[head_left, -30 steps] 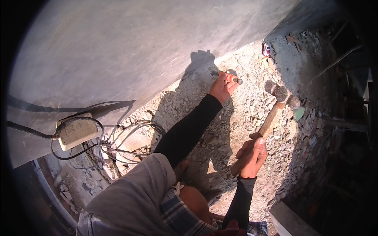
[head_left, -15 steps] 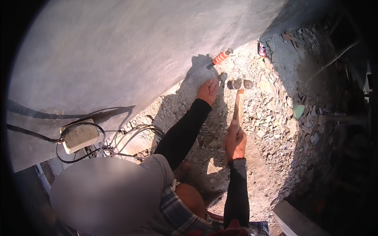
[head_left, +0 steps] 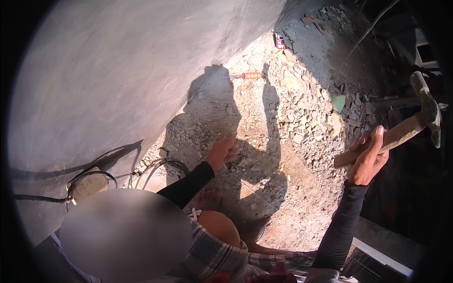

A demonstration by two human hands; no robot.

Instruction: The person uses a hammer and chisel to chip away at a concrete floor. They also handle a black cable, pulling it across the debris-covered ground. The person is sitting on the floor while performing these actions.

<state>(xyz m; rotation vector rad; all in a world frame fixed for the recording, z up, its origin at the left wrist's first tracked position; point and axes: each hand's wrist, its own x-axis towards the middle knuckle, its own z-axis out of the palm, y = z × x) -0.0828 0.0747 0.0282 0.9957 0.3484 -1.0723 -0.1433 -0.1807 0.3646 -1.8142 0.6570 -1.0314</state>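
Observation:
My right hand [head_left: 368, 160] is wrapped round the wooden handle of a hammer [head_left: 401, 134], raised at the far right with its dark metal head beyond the fingers. My left hand [head_left: 222, 153] hovers over the shaded rubble left of centre, its fingers loosely stretched out and nothing visible in them. A chisel with an orange ribbed grip [head_left: 252, 75] rests on the broken rubble farther off, its metal tip toward the wall. Neither hand touches the chisel.
A plain grey wall [head_left: 118, 66] runs along the left. Below it, a pale electrical box [head_left: 88, 185] has looped black cable [head_left: 167, 162] beside it. Loose rubble [head_left: 302, 118] covers the ground. A red can [head_left: 279, 41] stands at the far corner, and a green shard [head_left: 338, 102] lies right.
My right hand has swung the hammer up and out to the right. The left hand has drawn back nearer my body, away from the chisel, which now points more sideways. The view has shifted.

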